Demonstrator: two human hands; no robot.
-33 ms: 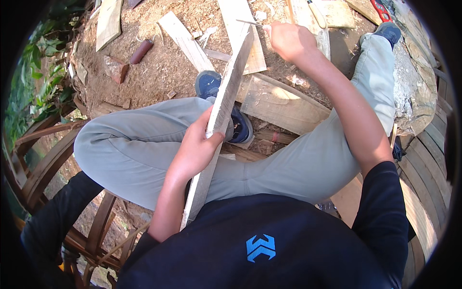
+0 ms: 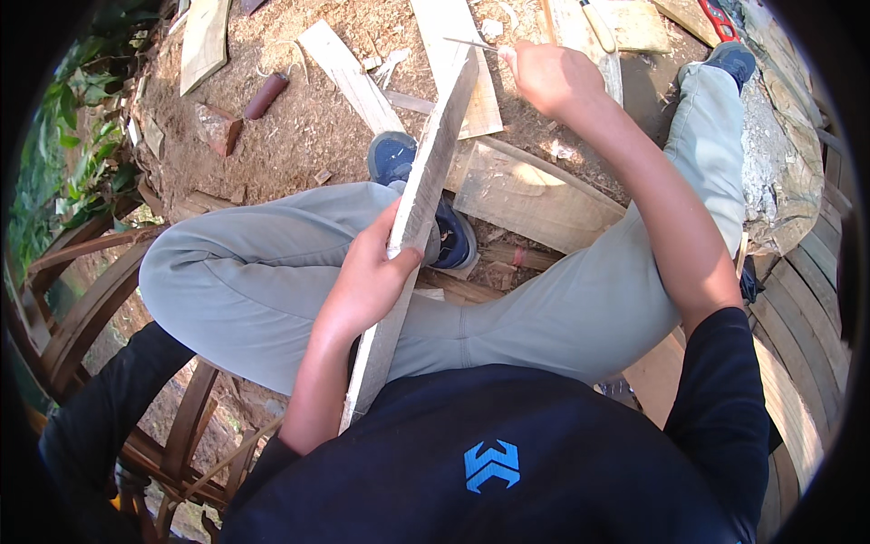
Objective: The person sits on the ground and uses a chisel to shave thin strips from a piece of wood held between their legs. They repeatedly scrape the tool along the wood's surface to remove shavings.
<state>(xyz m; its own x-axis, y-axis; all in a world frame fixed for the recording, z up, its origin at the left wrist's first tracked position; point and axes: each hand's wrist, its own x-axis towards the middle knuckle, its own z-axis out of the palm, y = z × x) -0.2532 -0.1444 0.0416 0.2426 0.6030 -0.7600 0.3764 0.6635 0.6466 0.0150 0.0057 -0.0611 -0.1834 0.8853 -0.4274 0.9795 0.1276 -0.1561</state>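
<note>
A long wooden plank (image 2: 422,195) lies slantwise over my lap, its near end against my dark shirt and its far end raised above the ground. My left hand (image 2: 374,279) is closed round its middle, thumb on the upper face. Beyond the far end, my right hand (image 2: 559,80) is closed on a thin metal blade (image 2: 468,43). The blade points left and crosses just past the plank's tip; whether it touches the wood I cannot tell. Its handle is hidden in my fist.
Several loose boards (image 2: 538,195) lie on shavings-covered soil around my shoes. A wooden-handled tool (image 2: 598,25) rests on a board at the far right, near a red tool (image 2: 719,20). A brown cylinder (image 2: 266,96) lies left beside a brick piece (image 2: 217,130). Curved wooden slats (image 2: 91,317) stand at left.
My right hand and forearm have shifted slightly to the right. The plank and my left hand stay where they were.
</note>
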